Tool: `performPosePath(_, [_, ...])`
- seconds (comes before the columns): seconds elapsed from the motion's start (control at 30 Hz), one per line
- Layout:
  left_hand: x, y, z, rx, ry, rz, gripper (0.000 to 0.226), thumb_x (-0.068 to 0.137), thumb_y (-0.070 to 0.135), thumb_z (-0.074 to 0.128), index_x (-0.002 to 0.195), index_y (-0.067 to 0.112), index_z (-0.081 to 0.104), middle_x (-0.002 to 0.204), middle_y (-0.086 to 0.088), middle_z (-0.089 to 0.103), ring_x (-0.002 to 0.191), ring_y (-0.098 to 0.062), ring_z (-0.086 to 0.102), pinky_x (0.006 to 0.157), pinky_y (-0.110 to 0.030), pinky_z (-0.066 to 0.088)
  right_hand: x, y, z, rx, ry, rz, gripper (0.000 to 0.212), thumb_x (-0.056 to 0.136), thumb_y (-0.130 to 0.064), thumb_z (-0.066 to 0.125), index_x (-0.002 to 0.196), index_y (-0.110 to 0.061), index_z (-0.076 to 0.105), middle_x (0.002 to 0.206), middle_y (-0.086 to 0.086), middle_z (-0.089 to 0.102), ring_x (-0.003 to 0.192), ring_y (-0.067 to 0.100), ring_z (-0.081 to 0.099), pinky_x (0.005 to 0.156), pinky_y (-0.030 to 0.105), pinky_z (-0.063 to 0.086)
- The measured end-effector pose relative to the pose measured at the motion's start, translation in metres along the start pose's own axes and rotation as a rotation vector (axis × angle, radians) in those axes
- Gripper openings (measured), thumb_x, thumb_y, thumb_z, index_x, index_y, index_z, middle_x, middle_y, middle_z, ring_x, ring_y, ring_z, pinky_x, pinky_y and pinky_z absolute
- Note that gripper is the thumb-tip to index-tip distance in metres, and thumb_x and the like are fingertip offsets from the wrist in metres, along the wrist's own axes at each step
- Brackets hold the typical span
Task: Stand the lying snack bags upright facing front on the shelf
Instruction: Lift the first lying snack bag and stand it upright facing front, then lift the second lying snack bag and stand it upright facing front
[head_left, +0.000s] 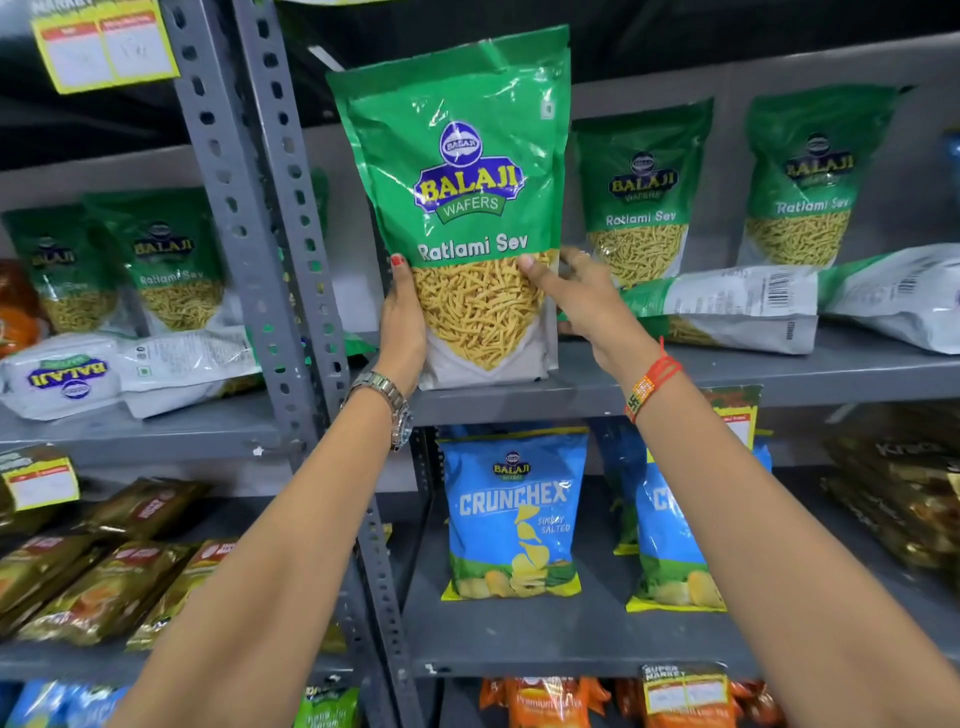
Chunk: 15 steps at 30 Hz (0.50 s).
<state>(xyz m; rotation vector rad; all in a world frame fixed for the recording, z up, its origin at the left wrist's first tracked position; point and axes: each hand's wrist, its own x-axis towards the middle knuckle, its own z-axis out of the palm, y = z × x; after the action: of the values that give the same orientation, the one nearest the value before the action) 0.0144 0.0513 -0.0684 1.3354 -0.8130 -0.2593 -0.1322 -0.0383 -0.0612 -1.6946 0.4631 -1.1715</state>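
At frame centre, our left hand and right hand clamp the upright green plastic "Balaji Wafers Ratlami Sev" bag standing on the grey metal shelf.

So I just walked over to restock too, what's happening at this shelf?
A person is standing a green Balaji Ratlami Sev bag upright, label to the front, on the grey shelf. The left hand and right hand grip its lower sides. To its right, lying bags rest flat with their barcoded backs showing, in front of two standing ones.
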Motion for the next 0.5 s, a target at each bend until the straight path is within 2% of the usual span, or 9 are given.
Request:
performPosePath(0.1, [-0.012,-0.002,0.004,-0.017,0.070,0.034,0.064,0.094,0.053,0.024,0.144,0.013,0.031,0.147,-0.002,0.041,0.134,-0.020,0.039,0.114,-0.037,0.029,0.001,-0.003,-0.012,-0.065,-0.034,0.032,0.064,0.085,-0.052,0.056,0.137,-0.017,0.043,0.135,0.000,0.048,0.127,0.019,0.045,0.105,0.044,0.042])
performPosePath(0.2, [-0.046,-0.006,0.020,-0.125,0.323,0.149,0.051,0.095,0.037,0.038,0.139,0.009,0.035,0.137,0.000,0.045,0.130,-0.019,0.039,0.107,-0.030,0.031,0.010,-0.010,-0.038,-0.103,0.027,0.004,0.064,0.088,-0.048,0.052,0.140,-0.012,0.040,0.140,0.006,0.048,0.126,0.020,0.047,0.103,0.036,0.042])
performPosePath(0.27, [-0.073,-0.006,0.033,-0.052,0.537,0.398,0.043,0.091,0.020,0.046,0.131,0.004,0.043,0.139,-0.013,0.044,0.132,-0.026,0.037,0.110,-0.035,0.030,0.019,-0.015,-0.059,-0.197,0.108,-0.037,0.055,0.090,-0.042,0.053,0.134,-0.010,0.047,0.122,0.007,0.057,0.112,0.018,0.054,0.090,0.020,0.043])
performPosePath(0.3, [-0.084,-0.005,0.049,0.002,0.607,0.562,0.037,0.087,0.012,0.049,0.123,0.003,0.050,0.131,-0.017,0.049,0.127,-0.029,0.041,0.107,-0.039,0.033,0.026,-0.020,-0.078,-0.282,0.153,-0.041,0.048,0.090,-0.038,0.054,0.130,-0.010,0.051,0.111,0.006,0.059,0.102,0.017,0.054,0.077,0.012,0.041])
performPosePath(0.33, [-0.092,-0.005,0.061,0.051,0.622,0.710,0.030,0.083,0.007,0.050,0.112,0.003,0.055,0.120,-0.017,0.055,0.117,-0.029,0.047,0.100,-0.042,0.038,0.033,-0.024,-0.093,-0.384,0.184,-0.035,0.042,0.090,-0.033,0.055,0.126,-0.011,0.056,0.104,0.005,0.060,0.097,0.017,0.055,0.069,0.010,0.040])
performPosePath(0.37, [-0.099,-0.004,0.076,0.084,0.593,0.807,0.023,0.080,0.005,0.051,0.101,0.006,0.059,0.105,-0.013,0.059,0.104,-0.027,0.052,0.091,-0.043,0.042,0.040,-0.026,-0.109,-0.485,0.198,-0.008,0.036,0.090,-0.027,0.055,0.123,-0.011,0.060,0.104,0.007,0.062,0.098,0.019,0.057,0.072,0.012,0.042])
performPosePath(0.4, [-0.101,-0.002,0.091,0.091,0.527,0.846,0.016,0.078,0.007,0.051,0.091,0.010,0.061,0.092,-0.006,0.059,0.091,-0.023,0.054,0.081,-0.041,0.045,0.048,-0.027,-0.123,-0.568,0.195,0.024,0.032,0.090,-0.021,0.054,0.118,-0.009,0.063,0.110,0.010,0.065,0.103,0.023,0.060,0.084,0.016,0.045])
performPosePath(0.43, [-0.102,0.003,0.108,0.081,0.424,0.824,0.012,0.077,0.011,0.051,0.083,0.015,0.061,0.081,0.001,0.058,0.079,-0.019,0.054,0.073,-0.037,0.046,0.055,-0.028,-0.139,-0.645,0.181,0.058,0.031,0.090,-0.017,0.052,0.115,-0.005,0.065,0.117,0.013,0.065,0.109,0.028,0.060,0.094,0.026,0.047])
performPosePath(0.5, [-0.096,0.009,0.144,0.113,0.184,0.596,0.008,0.078,0.021,0.050,0.072,0.023,0.055,0.069,0.006,0.058,0.067,-0.017,0.058,0.066,-0.032,0.049,0.068,-0.027,-0.166,-0.794,0.101,0.135,0.034,0.090,-0.014,0.049,0.116,0.004,0.062,0.124,0.020,0.062,0.114,0.035,0.058,0.099,0.039,0.047])
